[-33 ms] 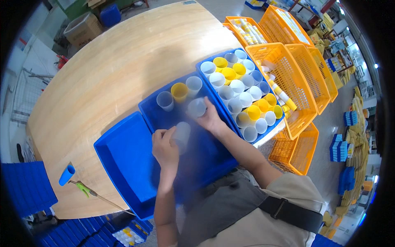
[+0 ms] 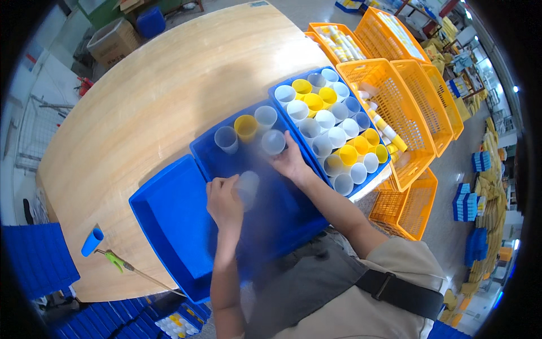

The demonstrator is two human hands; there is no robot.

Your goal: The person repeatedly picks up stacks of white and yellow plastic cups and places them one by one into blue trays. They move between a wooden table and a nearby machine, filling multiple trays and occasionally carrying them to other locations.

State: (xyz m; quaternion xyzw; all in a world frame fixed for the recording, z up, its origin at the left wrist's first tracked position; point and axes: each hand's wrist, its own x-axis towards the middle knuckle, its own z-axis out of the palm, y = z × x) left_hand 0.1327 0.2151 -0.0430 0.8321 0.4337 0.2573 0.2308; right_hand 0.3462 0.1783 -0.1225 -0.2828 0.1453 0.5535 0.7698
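Observation:
My left hand (image 2: 224, 202) is closed around a frosted plastic cup (image 2: 248, 186) held tilted over the middle blue tray (image 2: 197, 148). In that tray, two clear cups, a left one (image 2: 226, 139) and a right one (image 2: 265, 117), stand upright with a yellow cup (image 2: 245, 128) between them. Just nearer than these is another clear cup (image 2: 273, 142), its mouth up, with the curled fingers and thumb of my right hand (image 2: 291, 160) against its near right side. Part of the middle tray is smeared by a dark haze.
A blue tray full of clear and yellow cups (image 2: 337, 136) adjoins on the right. An unfilled blue tray (image 2: 175, 217) lies at the left. Orange crates (image 2: 389, 113) stand beyond on the right. A blue cup (image 2: 92, 242) and a green clamp (image 2: 114, 260) are by the table's left edge.
The clear cup at my right hand has moved slightly away from me and to the right, toward the other standing cups. My left hand and its cup have shifted a little left.

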